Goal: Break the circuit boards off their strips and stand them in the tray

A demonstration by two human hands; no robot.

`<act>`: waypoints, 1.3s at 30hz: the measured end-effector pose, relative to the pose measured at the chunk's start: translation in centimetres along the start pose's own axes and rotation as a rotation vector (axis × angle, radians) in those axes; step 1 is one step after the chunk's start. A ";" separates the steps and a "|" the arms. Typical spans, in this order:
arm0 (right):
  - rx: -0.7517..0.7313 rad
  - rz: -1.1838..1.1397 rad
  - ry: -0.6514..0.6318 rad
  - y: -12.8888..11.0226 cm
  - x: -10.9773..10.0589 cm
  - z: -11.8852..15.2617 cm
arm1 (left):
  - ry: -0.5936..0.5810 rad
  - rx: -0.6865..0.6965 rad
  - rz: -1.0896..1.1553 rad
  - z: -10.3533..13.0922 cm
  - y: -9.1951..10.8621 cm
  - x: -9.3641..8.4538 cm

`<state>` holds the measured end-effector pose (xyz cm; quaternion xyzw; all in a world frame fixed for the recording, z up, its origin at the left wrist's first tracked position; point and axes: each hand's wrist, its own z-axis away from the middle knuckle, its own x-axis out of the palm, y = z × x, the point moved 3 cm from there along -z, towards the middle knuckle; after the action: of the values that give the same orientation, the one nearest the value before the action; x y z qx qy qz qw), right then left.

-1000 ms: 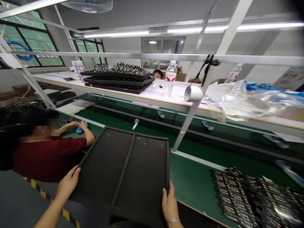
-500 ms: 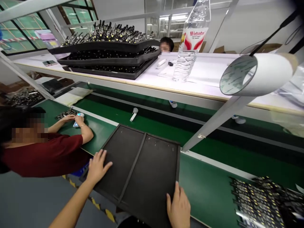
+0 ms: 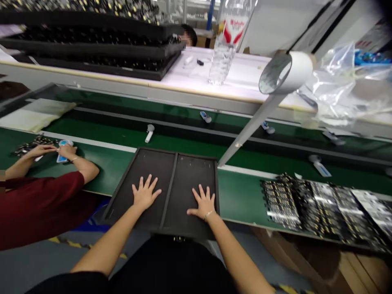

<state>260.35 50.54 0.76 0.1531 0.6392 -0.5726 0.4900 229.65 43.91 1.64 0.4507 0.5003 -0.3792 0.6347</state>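
Observation:
A black divided tray [image 3: 183, 175] lies before me on the green bench, its near end reaching past the bench edge. My left hand [image 3: 145, 195] is over the tray's left half, fingers spread. Over the right half is my right hand [image 3: 202, 204], with its fingers spread as well and a bracelet at the wrist. Both palms face down; whether they press on the tray's surface I cannot tell. Neither hand grips anything. A few tiny pale bits show near the tray's far rim.
Circuit board panels [image 3: 321, 208] lie on the bench at right. Stacked black trays [image 3: 122, 53] and a water bottle [image 3: 225, 49] stand on the shelf above. A slanted post [image 3: 248, 132] rises behind my tray. At left, a co-worker's hands [image 3: 65, 151] hold a white-and-blue device.
Both hands have moved from the tray's side edges inward over its two halves, fingers now spread. My view has turned right, bringing more panels into sight.

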 end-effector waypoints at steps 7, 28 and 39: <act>0.317 -0.204 0.362 1.1 -2.1 11.8 | -0.087 -0.007 0.326 0.2 -0.3 -1.3; 0.791 -0.682 0.152 2.3 13.1 37.9 | -0.762 -0.494 1.146 16.7 7.3 13.5; 0.865 -1.041 0.111 3.4 16.4 42.1 | -0.810 -0.297 1.057 25.2 8.7 11.0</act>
<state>274.14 8.39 -8.60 0.0366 0.3672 -0.9293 0.0118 247.48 22.21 -5.08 0.3653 -0.0175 -0.0843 0.9269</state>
